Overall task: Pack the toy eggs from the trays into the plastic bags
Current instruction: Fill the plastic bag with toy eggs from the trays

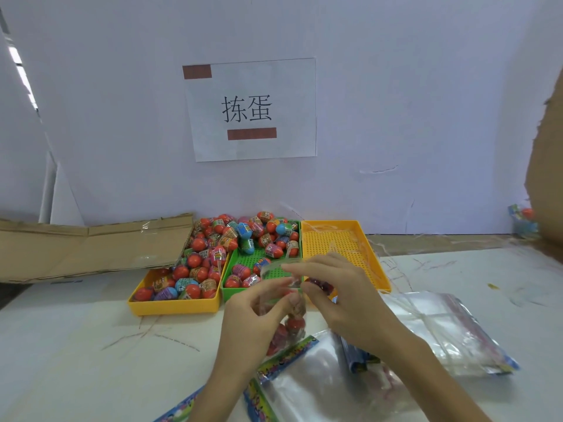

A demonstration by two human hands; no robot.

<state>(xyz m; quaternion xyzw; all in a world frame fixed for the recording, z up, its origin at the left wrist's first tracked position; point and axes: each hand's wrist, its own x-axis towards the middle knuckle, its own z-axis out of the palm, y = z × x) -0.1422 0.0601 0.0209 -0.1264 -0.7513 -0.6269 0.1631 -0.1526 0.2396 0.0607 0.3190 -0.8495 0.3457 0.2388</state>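
Toy eggs, mostly red with a few blue, purple and pink ones, fill two of the three trays standing side by side against the white wall; they are heaped too thickly to count. At the far left one flattened piece of cardboard lies on the worktop, its right edge touching the first tray. That yellow tray is full of eggs from front to back. Just beside it the green tray holds a pile at its far end and about five eggs near its front left corner, with bare mesh between. The second yellow tray, touching the green one on the right, holds only some thin plastic strips. On the wall above the trays hangs one sheet of paper with two printed characters and two reddish bars. In front of the green tray both hands are raised over the worktop around one clear bag: the left hand pinches its left side between thumb and fingers, and the right hand grips its top edge, with one dark egg showing under its fingers. About three red eggs hang inside the bag below the hands. Empty bags with colourful printed headers lie in loose stacks on the worktop at the right and below the wrists.
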